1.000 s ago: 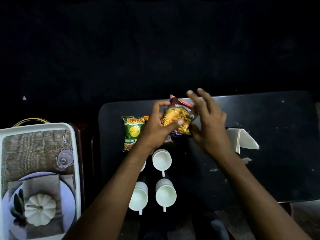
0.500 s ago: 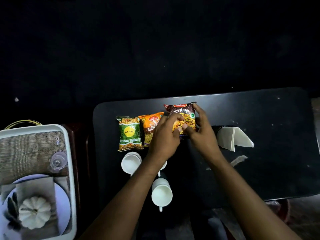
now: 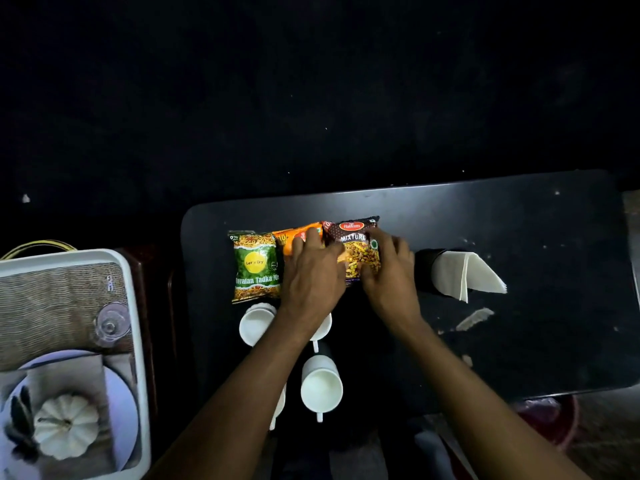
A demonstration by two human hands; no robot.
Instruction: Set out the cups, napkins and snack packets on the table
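Three snack packets lie in a row at the far left of the black table [image 3: 519, 237]: a green packet [image 3: 255, 268], an orange packet [image 3: 300, 237] and a brown Mixture packet [image 3: 358, 242]. My left hand [image 3: 311, 275] lies over the orange packet, its thumb on the Mixture packet's left edge. My right hand [image 3: 389, 277] grips the Mixture packet's right side. White cups stand nearer me: one [image 3: 255, 325] below the green packet, one [image 3: 321, 384] by my left forearm, others partly hidden under that arm. White napkins [image 3: 464, 275] sit in a black holder to the right.
A white tray [image 3: 136, 306] at the left holds a woven mat, a clear glass [image 3: 110, 323] and a plate with a small white pumpkin [image 3: 65, 426]. A paper scrap [image 3: 474, 318] lies near the napkins. A red object [image 3: 550, 417] is below the table's near right edge.
The Mixture packet went from being held tilted above the table to lying flat beside the orange packet. Both hands came down with it and stay on it.
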